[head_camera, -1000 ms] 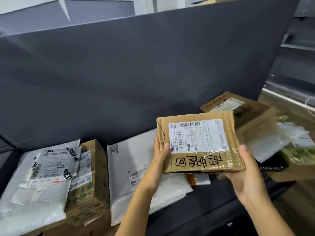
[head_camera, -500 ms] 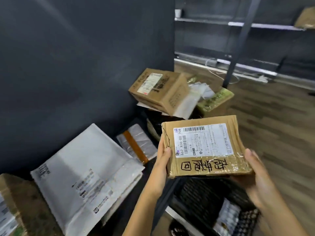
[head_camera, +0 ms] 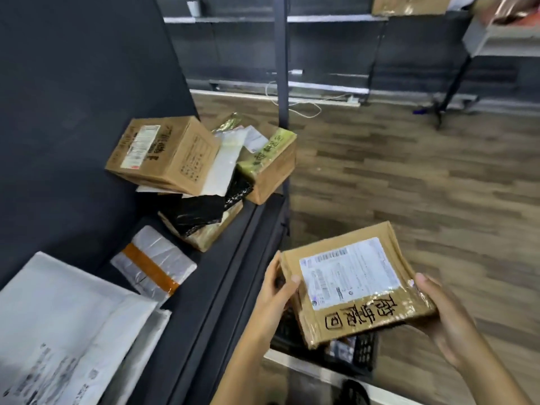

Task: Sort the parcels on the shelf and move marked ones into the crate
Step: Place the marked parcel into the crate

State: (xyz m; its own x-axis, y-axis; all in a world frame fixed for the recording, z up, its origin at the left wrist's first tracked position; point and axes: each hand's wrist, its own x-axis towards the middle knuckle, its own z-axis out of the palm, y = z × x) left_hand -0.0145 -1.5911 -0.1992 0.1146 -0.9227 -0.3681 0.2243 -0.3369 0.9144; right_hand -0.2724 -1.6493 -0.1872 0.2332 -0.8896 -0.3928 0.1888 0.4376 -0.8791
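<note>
Left hand [head_camera: 271, 293] and right hand [head_camera: 444, 317] both gripping opposite edges of this flat brown marker-scribbled cardboard parcel [head_camera: 350, 287], held over the black mesh crate [head_camera: 363, 350].

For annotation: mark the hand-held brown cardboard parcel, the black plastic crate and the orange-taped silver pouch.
brown cardboard parcel [head_camera: 350, 273], head view, its white label.
black plastic crate [head_camera: 363, 350], head view, lattice wall below parcel.
orange-taped silver pouch [head_camera: 150, 266], head view, its tape band.
</note>
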